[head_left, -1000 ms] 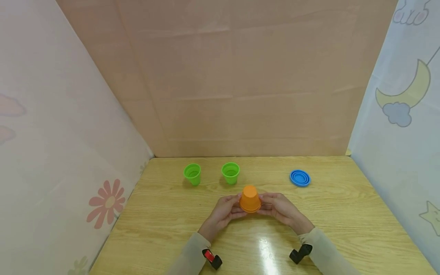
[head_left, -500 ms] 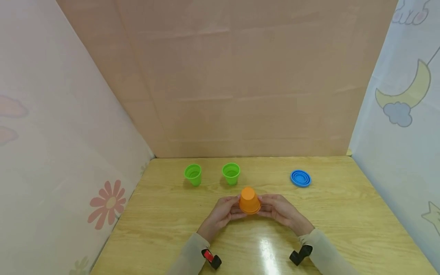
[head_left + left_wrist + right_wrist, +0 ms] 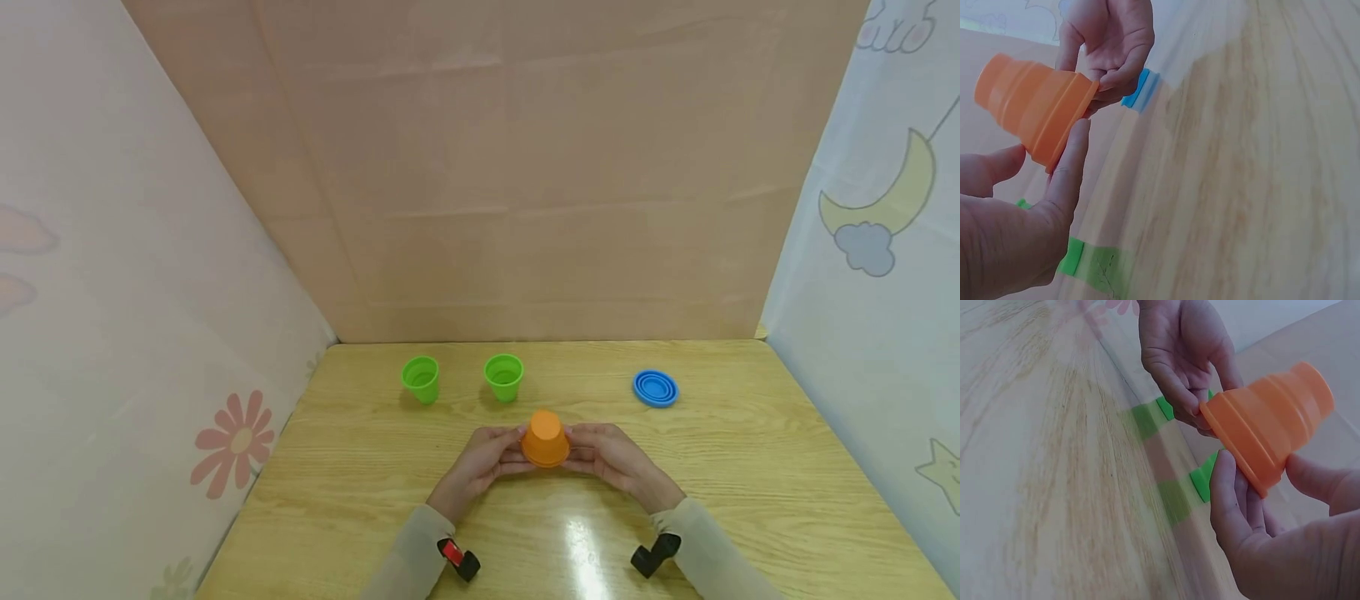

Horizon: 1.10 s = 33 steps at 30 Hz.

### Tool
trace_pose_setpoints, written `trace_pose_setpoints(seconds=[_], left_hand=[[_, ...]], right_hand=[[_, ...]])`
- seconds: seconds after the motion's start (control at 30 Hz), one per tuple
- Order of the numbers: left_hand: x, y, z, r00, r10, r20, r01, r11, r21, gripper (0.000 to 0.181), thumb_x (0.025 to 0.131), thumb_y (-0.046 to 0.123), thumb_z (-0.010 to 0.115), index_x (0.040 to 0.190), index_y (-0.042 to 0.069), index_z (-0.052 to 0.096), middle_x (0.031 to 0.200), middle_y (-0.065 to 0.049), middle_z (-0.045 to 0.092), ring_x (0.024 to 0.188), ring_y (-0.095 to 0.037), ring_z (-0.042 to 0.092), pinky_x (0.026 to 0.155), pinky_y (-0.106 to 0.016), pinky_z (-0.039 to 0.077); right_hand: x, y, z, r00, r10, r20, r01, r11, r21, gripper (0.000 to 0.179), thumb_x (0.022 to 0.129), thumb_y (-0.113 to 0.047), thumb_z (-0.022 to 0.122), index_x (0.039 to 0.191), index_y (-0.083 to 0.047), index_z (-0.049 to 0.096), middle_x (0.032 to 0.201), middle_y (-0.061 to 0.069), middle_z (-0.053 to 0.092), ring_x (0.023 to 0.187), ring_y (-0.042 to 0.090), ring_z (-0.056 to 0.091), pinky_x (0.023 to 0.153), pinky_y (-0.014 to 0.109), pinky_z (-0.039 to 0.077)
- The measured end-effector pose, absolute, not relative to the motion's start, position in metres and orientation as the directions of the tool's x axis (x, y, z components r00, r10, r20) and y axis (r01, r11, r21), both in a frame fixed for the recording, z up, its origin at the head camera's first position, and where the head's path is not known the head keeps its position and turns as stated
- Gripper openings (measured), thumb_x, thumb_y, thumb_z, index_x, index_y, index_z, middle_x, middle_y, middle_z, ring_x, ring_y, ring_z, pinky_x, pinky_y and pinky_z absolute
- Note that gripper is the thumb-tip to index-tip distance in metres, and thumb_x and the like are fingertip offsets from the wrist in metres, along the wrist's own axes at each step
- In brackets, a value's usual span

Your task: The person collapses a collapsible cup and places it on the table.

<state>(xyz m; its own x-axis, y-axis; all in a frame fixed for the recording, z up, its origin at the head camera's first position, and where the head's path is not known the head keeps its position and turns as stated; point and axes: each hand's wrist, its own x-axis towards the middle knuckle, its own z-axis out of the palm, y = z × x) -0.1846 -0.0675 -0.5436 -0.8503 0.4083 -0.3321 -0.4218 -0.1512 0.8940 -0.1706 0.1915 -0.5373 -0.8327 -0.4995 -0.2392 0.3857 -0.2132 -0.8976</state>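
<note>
An orange collapsible cup (image 3: 546, 439), extended to full height, is held upside down between both hands, its narrow base up and wide rim down. On its left side my left hand (image 3: 482, 462) grips it, thumb on the ridged wall and fingers at the rim. The right hand (image 3: 617, 461) pinches the opposite side the same way. In the left wrist view the cup's stepped wall (image 3: 1038, 109) shows between the two hands. The right wrist view has the cup (image 3: 1269, 425) clear of the wooden table (image 3: 1054, 487).
Two green collapsible cups, a left one (image 3: 421, 380) and a middle one (image 3: 503, 377), stand upright and extended behind the hands. A flattened blue collapsible cup (image 3: 656, 389) lies at the back right. A brown panel (image 3: 510, 183) closes off the table's far edge.
The orange cup and both hands have come very slightly nearer the person, with the cup tipping a little. The grip is the same, and the green and blue cups stay put.
</note>
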Motion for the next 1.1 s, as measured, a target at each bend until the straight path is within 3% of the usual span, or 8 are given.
trace_pose_setpoints(seconds=[0.4,0.6,0.8,1.1], left_hand=[[-0.183,-0.067,-0.548,-0.831,0.430,-0.352,-0.434,-0.106,0.895,0.043,0.107,0.031,0.063,0.124,-0.007,0.071,0.089,-0.011,0.080,0.078,-0.017,0.080,0.085,-0.040,0.067],[-0.184,-0.065,-0.548,-0.806,0.448,-0.387,-0.461,-0.065,0.885,0.050,0.107,0.040,0.061,0.118,-0.007,0.073,0.080,-0.007,0.077,0.070,-0.015,0.078,0.080,-0.039,0.068],[-0.186,-0.064,-0.547,-0.782,0.480,-0.397,-0.470,-0.037,0.882,0.053,0.107,0.044,0.060,0.114,-0.006,0.074,0.082,-0.007,0.078,0.072,-0.016,0.078,0.081,-0.041,0.068],[-0.187,-0.066,-0.546,-0.770,0.514,-0.379,-0.473,-0.060,0.879,0.048,0.107,0.038,0.060,0.117,-0.006,0.074,0.087,-0.009,0.080,0.073,-0.017,0.079,0.080,-0.042,0.068]], right_hand=[[-0.169,0.182,-0.537,-0.905,-0.348,-0.243,0.260,-0.004,-0.965,0.030,0.103,-0.008,0.060,0.123,0.014,0.068,0.114,0.009,0.074,0.095,0.019,0.076,0.088,0.039,0.067],[-0.168,0.178,-0.534,-0.918,-0.327,-0.225,0.229,0.028,-0.973,0.037,0.101,-0.005,0.060,0.128,0.021,0.061,0.111,0.013,0.075,0.087,0.017,0.076,0.083,0.038,0.068],[-0.167,0.178,-0.532,-0.918,-0.332,-0.218,0.211,0.056,-0.976,0.042,0.101,-0.004,0.059,0.133,0.023,0.056,0.115,0.019,0.076,0.087,0.016,0.077,0.084,0.038,0.068],[-0.166,0.178,-0.530,-0.920,-0.326,-0.217,0.195,0.101,-0.976,0.040,0.100,-0.004,0.059,0.132,0.021,0.058,0.113,0.018,0.077,0.087,0.018,0.077,0.086,0.043,0.068]])
